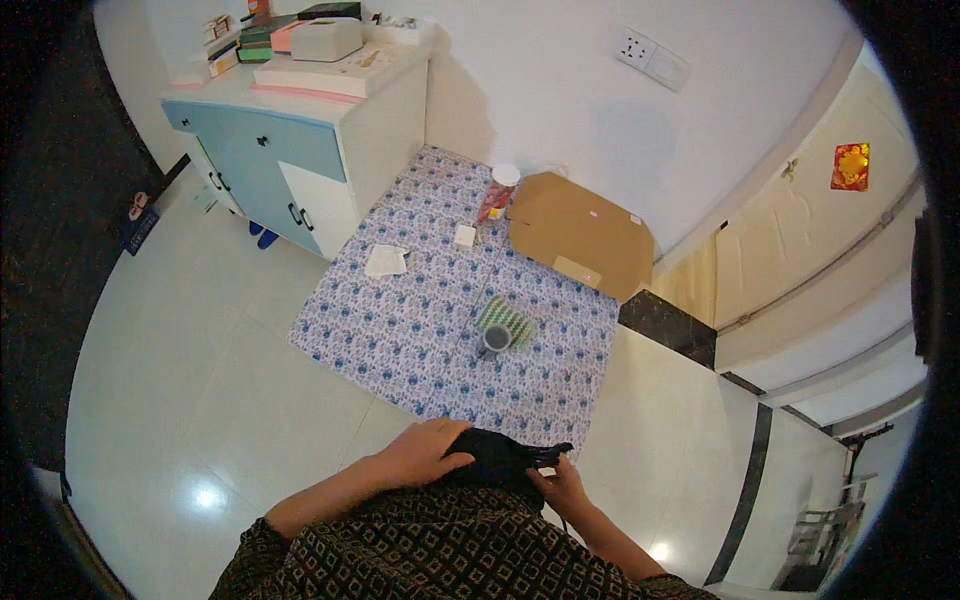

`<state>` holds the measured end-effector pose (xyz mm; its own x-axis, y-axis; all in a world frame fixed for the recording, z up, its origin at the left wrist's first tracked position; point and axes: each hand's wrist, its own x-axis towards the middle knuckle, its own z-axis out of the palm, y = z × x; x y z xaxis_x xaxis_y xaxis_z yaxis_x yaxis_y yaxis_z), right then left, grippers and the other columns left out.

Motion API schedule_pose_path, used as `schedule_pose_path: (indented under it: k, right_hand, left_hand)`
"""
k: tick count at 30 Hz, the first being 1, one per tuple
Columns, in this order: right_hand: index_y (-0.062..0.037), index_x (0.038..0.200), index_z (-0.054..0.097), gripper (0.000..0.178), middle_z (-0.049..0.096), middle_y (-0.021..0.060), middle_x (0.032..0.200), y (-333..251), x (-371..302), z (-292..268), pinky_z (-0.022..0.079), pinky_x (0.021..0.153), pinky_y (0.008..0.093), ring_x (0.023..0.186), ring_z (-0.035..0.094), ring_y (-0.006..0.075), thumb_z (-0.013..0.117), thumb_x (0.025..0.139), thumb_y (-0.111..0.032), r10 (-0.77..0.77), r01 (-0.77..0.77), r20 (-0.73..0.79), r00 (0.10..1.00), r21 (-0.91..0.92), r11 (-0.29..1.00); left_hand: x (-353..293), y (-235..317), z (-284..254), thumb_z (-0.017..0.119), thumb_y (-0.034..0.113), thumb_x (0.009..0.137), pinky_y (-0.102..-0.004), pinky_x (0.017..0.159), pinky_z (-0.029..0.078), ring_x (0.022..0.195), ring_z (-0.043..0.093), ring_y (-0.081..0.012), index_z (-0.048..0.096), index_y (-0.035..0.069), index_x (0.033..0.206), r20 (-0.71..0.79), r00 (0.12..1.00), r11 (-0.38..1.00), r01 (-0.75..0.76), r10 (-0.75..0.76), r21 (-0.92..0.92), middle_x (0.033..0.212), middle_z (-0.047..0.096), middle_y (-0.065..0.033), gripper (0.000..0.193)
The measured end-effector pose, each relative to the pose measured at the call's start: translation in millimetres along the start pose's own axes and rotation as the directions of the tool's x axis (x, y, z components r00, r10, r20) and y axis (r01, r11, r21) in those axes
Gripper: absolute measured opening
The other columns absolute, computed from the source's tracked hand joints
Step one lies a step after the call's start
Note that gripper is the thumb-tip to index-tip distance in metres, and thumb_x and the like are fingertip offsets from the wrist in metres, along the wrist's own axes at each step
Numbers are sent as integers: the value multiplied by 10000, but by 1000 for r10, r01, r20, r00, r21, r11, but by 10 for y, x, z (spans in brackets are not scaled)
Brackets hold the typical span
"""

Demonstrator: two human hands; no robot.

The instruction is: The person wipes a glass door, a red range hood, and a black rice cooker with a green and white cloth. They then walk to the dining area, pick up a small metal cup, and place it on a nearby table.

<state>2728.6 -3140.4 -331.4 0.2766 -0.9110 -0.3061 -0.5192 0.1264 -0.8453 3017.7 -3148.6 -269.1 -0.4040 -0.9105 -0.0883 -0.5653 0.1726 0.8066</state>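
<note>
At the near edge of the patterned table, a black, soft-looking item with straps (490,455) lies against my body. My left hand (420,455) grips its left side, thumb apart from the fingers. On its right side, my right hand (560,485) closes around a dark strap or buckle end. A thin cord hangs below that hand. What exactly the black item is, I cannot make out. Beyond it, a grey mug (496,339) stands at the edge of a green-and-white knitted cloth (508,316). Neither hand touches the mug.
The table (400,330) has a blue floral cover. On it are a white packet (386,261), a small white box (465,237), a white-lidded jar (497,195) and a flat cardboard piece (580,232). A blue-and-white cabinet (260,150) stands at the back left, by the wall.
</note>
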Motion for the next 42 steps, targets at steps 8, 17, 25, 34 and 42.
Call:
schedule_pose_path:
  k: [8,17,25,34,42]
  right_hand:
    - [-14,1027,502,306,574,120,951,-150,-131,76,538,640,297,864,596,220,667,795,-126,1,-2,-66,998,-19,1000]
    - [-21,1035,477,378,558,115,972,-262,-183,211,517,677,323,874,583,222,696,777,-190,80,-83,-57,995,-55,995]
    - [-51,1011,543,381,556,124,1069,-431,-280,278,491,739,374,960,554,295,693,758,-293,-109,81,-26,994,-502,861]
    - [-96,887,603,234,562,118,831,-332,-314,368,463,606,437,743,567,302,656,774,-294,-167,149,62,984,-801,580]
    - [-74,1118,481,407,523,129,1049,-244,-300,413,458,528,432,695,584,304,611,809,-304,-98,210,190,977,-766,608]
  left_hand:
    - [-96,96,-20,582,144,857,-351,687,479,798,590,-265,620,79,970,379,832,886,-255,406,-388,848,599,-90,136]
    - [-129,151,-122,527,296,887,-376,568,444,601,572,-272,585,81,885,501,846,973,-86,184,-212,687,567,-115,223]
    - [-322,172,-44,597,124,744,-418,795,433,942,517,-362,485,-2,1035,33,972,956,-236,234,175,997,521,-188,337]
    - [-305,-32,254,607,71,698,-410,718,422,926,508,-337,469,-38,1070,103,965,902,-264,243,343,954,526,-198,411]
    - [-328,33,376,494,130,775,-413,658,425,915,533,-261,474,-11,1096,210,962,848,-254,173,465,955,562,-123,351]
